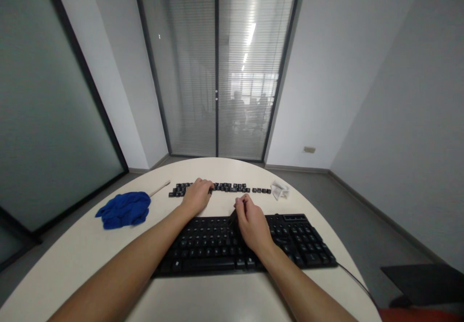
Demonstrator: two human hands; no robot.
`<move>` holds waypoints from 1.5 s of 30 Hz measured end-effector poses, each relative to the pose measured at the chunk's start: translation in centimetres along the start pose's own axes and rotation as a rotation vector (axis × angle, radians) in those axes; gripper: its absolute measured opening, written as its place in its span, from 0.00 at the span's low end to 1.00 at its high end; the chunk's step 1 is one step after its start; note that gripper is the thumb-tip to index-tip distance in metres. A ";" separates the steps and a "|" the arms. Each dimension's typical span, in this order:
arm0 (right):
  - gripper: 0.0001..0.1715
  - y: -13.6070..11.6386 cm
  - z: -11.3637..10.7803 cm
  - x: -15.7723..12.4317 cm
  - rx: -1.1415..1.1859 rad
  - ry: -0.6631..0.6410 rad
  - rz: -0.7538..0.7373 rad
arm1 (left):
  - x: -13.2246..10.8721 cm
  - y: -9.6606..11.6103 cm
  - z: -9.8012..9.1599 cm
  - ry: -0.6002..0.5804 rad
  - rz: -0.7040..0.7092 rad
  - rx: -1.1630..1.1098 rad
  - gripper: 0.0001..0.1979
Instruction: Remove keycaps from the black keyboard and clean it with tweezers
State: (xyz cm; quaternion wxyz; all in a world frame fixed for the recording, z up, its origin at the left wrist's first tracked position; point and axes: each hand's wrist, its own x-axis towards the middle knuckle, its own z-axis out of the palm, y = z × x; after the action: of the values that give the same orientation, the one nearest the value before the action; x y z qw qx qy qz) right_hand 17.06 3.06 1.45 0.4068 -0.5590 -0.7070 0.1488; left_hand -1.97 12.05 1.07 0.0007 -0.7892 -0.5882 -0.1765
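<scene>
A black keyboard [206,264] lies across the table in front of me, with keys on much of it. Beyond it, loose black keycaps [226,187] are laid out in rows. My left hand [196,197] is among these rows, its fingers bent together around what looks like a black keycap at the fingertips. Above the keyboard's middle, my right hand [252,223] is closed on a dark slim object [233,217] that slants down toward the keys. Its exact kind is hidden by the fingers.
A crumpled blue cloth [125,209] lies at the left, beside a thin light stick with a brush-like tip [160,188]. Crumpled white tissue [280,190] sits right of the keycaps. The keyboard's cable [357,279] runs off the right of the round white table [213,165].
</scene>
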 end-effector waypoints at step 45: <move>0.15 -5.5 -1.5 0.2 -0.337 -0.261 -0.175 | -10.9 3.5 -1.1 -0.017 0.022 -0.219 0.15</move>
State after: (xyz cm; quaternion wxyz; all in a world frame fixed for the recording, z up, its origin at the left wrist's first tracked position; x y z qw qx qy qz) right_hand 14.44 1.08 6.11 0.2240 -0.5316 -0.8144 0.0637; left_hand -1.67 0.66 -0.23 -0.0883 -0.7926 -0.5565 -0.2330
